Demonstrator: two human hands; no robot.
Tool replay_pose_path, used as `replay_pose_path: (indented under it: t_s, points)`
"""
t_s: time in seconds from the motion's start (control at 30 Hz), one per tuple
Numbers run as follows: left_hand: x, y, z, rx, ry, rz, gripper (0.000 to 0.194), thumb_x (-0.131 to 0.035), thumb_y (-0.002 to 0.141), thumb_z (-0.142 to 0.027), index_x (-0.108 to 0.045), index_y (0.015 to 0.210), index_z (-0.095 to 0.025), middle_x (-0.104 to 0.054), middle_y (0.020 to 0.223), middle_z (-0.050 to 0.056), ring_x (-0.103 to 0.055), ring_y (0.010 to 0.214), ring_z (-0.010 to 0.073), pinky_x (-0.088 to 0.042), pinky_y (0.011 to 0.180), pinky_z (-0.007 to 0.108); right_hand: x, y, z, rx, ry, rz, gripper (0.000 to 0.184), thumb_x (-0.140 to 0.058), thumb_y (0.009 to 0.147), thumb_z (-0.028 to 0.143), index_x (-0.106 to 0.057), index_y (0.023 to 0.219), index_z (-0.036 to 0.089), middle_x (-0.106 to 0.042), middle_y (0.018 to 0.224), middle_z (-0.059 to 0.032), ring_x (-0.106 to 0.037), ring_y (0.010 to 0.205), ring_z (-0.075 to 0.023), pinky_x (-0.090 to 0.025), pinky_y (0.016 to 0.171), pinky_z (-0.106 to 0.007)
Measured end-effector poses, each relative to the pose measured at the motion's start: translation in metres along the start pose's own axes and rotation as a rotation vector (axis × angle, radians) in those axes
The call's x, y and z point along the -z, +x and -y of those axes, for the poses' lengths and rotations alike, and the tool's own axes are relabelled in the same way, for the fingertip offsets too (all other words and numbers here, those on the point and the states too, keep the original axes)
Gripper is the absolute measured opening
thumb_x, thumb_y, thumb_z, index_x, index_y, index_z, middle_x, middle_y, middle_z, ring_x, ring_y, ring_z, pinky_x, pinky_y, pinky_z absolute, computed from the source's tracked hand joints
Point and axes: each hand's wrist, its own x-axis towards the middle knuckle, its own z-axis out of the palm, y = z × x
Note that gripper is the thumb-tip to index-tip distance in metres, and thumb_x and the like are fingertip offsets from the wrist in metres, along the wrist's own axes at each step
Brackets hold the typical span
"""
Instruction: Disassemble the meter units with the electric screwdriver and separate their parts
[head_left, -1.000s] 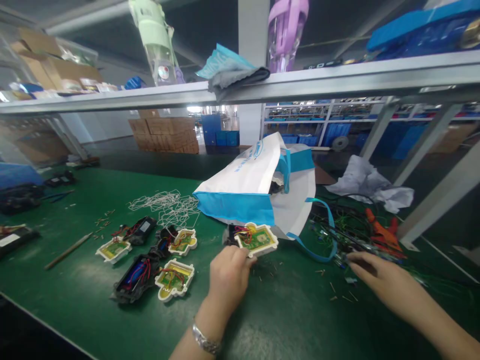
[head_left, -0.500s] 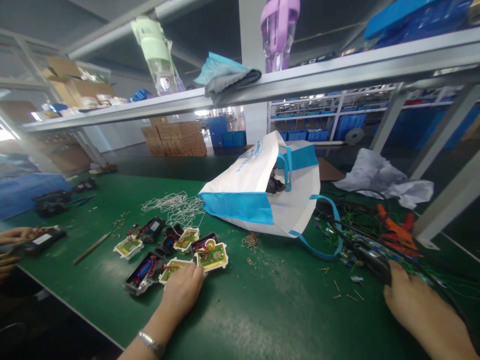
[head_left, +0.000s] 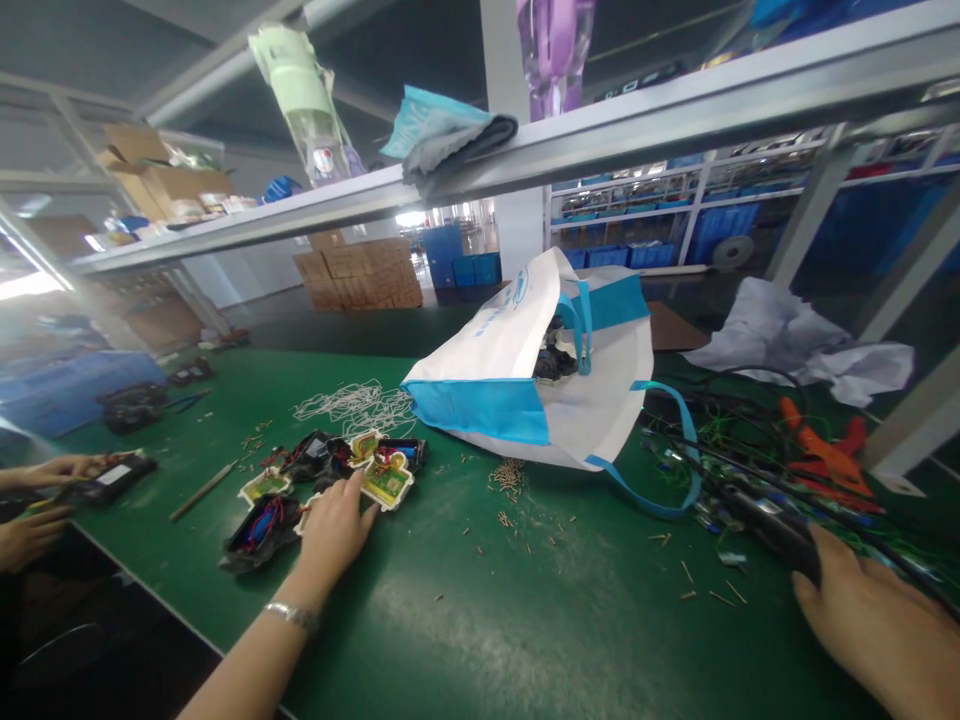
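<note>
My left hand (head_left: 334,525) rests with fingers stretched out and thumb apart on a cluster of opened black device housings. Under and beside its fingertips is a green circuit board in a pale frame (head_left: 388,483). A black housing with blue and red wires inside (head_left: 259,530) lies just left of the hand. At the right, my right hand (head_left: 874,615) is wrapped round the black handle of what looks like an electric screwdriver (head_left: 776,530). Its tip end is lost among a tangle of green wires and small parts (head_left: 720,450).
A white and blue bag (head_left: 480,410) lies mid-table, dark items inside. Small screws (head_left: 508,478), white wires (head_left: 356,407) and a pen-like tool (head_left: 201,492) lie around. Orange-handled pliers (head_left: 829,455) sit right. A co-worker's hands (head_left: 37,535) hold a black device (head_left: 116,478) at left.
My left hand has moved left, and the housings and boards beneath it have shifted left and closer together. My right hand keeps its grip on the screwdriver. The camera view has turned slightly.
</note>
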Motion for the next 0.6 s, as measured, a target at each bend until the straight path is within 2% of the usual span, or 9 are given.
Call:
replay_pose_path:
  t_s: [0.1, 0.17, 0.23, 0.33, 0.43, 0.5, 0.6]
  points:
    - [0.006, -0.018, -0.018, 0.069, -0.066, -0.128, 0.058, -0.047, 0.079, -0.036, -0.031, 0.126, -0.005, -0.046, 0.114, 0.019, -0.044, 0.107, 0.0308, -0.036, 0.091, 0.043, -0.001, 0.001, 0.0, 0.001, -0.008, -0.004, 0.044, -0.027, 0.083, 0.036, -0.043, 0.115, 0.012, -0.057, 0.093, -0.0189, -0.057, 0.082, -0.0306, -0.041, 0.074, -0.041]
    - [0.012, -0.039, -0.038, 0.023, -0.135, -0.153, 0.06, -0.044, 0.081, -0.036, -0.027, 0.128, -0.003, -0.039, 0.123, 0.022, -0.036, 0.117, 0.0322, -0.032, 0.096, 0.046, 0.002, 0.0, 0.002, 0.001, -0.011, 0.013, 0.043, -0.026, 0.083, 0.035, -0.044, 0.115, 0.011, -0.056, 0.093, -0.0191, -0.057, 0.083, -0.0302, -0.041, 0.074, -0.04]
    - [0.019, -0.062, -0.061, -0.118, -0.249, -0.038, 0.058, -0.038, 0.084, -0.036, -0.025, 0.131, -0.005, -0.032, 0.132, 0.02, -0.03, 0.123, 0.0286, -0.032, 0.098, 0.042, 0.007, -0.003, 0.006, -0.003, -0.015, 0.022, 0.044, -0.025, 0.084, 0.035, -0.043, 0.115, 0.009, -0.056, 0.092, -0.0195, -0.057, 0.084, -0.0299, -0.041, 0.074, -0.039]
    - [0.029, -0.083, -0.092, -0.23, -0.305, 0.269, 0.068, -0.043, 0.08, -0.044, -0.027, 0.132, -0.004, -0.023, 0.139, 0.019, -0.021, 0.128, 0.0317, -0.031, 0.1, 0.044, 0.012, -0.007, 0.01, 0.002, -0.035, 0.017, 0.045, -0.023, 0.085, 0.033, -0.041, 0.118, 0.008, -0.056, 0.09, -0.0183, -0.057, 0.083, -0.0287, -0.04, 0.074, -0.037]
    - [0.037, -0.076, -0.117, -0.212, -0.276, 0.472, 0.08, -0.045, 0.076, -0.052, -0.026, 0.132, 0.001, -0.016, 0.14, 0.021, -0.013, 0.128, 0.035, -0.024, 0.102, 0.048, 0.013, -0.009, 0.011, 0.006, -0.051, -0.005, 0.043, -0.024, 0.085, 0.031, -0.04, 0.118, 0.009, -0.055, 0.089, -0.0166, -0.056, 0.082, -0.0277, -0.04, 0.074, -0.037]
    - [0.041, -0.061, -0.131, -0.211, -0.271, 0.51, 0.083, -0.044, 0.076, -0.054, -0.023, 0.133, 0.003, -0.012, 0.14, 0.022, -0.009, 0.129, 0.0346, -0.021, 0.104, 0.048, 0.013, -0.008, 0.011, 0.011, -0.032, -0.017, 0.042, -0.026, 0.085, 0.031, -0.041, 0.118, 0.01, -0.055, 0.087, -0.0161, -0.056, 0.082, -0.0279, -0.04, 0.073, -0.037]
    - [0.043, -0.038, -0.158, -0.247, -0.299, 0.49, 0.086, -0.044, 0.075, -0.055, -0.02, 0.134, 0.003, -0.008, 0.14, 0.022, -0.008, 0.129, 0.0341, -0.021, 0.104, 0.048, 0.014, -0.008, 0.011, 0.0, -0.008, 0.0, 0.041, -0.028, 0.084, 0.03, -0.042, 0.117, 0.011, -0.055, 0.085, -0.0154, -0.057, 0.079, -0.0281, -0.041, 0.07, -0.038]
